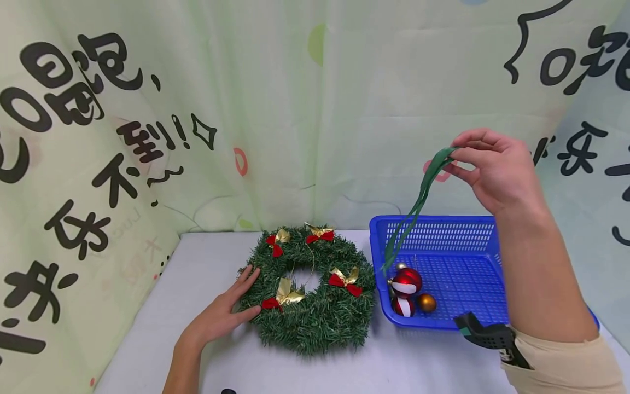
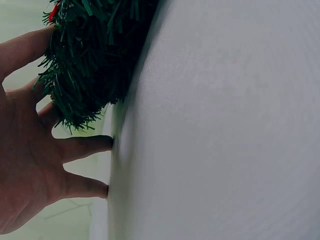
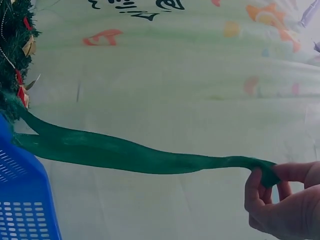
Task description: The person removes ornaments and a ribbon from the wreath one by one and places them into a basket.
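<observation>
A green wreath (image 1: 325, 323) with red and gold bows (image 1: 345, 280) lies on the white table. My left hand (image 1: 223, 312) rests on the wreath's left side with fingers spread; in the left wrist view two fingertips reach the tabletop beside it. High above the blue basket, my right hand (image 1: 497, 167) pinches a green ribbon (image 1: 424, 189) between thumb and fingers. The ribbon hangs doubled, its lower ends down at the basket's left side. In the right wrist view the ribbon (image 3: 125, 152) stretches from the pinching fingers (image 3: 254, 187) toward the basket and wreath.
The blue basket (image 1: 445, 219) stands right of the wreath. At its left end lie red and white baubles (image 1: 407, 280), a gold-orange bauble (image 1: 427, 302) and a small pale ball (image 1: 401, 266). A printed curtain (image 1: 295, 109) hangs behind the table (image 1: 162, 328).
</observation>
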{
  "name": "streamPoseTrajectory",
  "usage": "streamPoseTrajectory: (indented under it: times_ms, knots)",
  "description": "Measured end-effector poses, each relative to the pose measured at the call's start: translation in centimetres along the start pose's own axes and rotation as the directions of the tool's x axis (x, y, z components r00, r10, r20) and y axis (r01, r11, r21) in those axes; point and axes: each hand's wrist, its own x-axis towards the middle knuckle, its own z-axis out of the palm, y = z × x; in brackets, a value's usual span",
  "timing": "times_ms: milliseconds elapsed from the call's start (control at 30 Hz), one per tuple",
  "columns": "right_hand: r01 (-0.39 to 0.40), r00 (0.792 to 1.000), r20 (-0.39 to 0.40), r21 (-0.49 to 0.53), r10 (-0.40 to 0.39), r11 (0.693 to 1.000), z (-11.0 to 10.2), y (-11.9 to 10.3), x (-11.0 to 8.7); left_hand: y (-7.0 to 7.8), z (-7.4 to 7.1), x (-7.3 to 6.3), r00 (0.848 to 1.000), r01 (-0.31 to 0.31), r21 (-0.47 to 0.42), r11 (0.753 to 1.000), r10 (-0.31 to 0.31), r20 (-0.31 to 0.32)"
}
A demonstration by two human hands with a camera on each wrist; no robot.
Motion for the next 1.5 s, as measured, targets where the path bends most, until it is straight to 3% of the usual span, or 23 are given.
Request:
streamPoseTrajectory:
  times_ms: [267,800,1267,1500]
  knots:
    - [0.004,0.999,-0.045,0.084,-0.001,0.996,-0.9,-0.3,0.8,0.0,0.0,0.0,1.000,0.009,-0.006,1.000,-0.009,0.000]
    - [-0.056,0.996,-0.068,-0.059,0.052,0.997,-1.6,2.0,1.1,-0.1,0.1,0.0,1.000,0.009,-0.003,1.000,-0.009,0.003]
    - [-0.133,0.990,-0.081,-0.254,0.116,0.958,-2.5,5.2,1.0,0.1,0.1,0.1,1.000,0.014,-0.006,1.000,-0.014,0.003]
    - [-0.172,0.985,-0.060,-0.255,0.162,0.952,-2.7,7.1,0.7,0.1,0.0,0.1,1.000,0.014,0.014,1.000,-0.014,0.009]
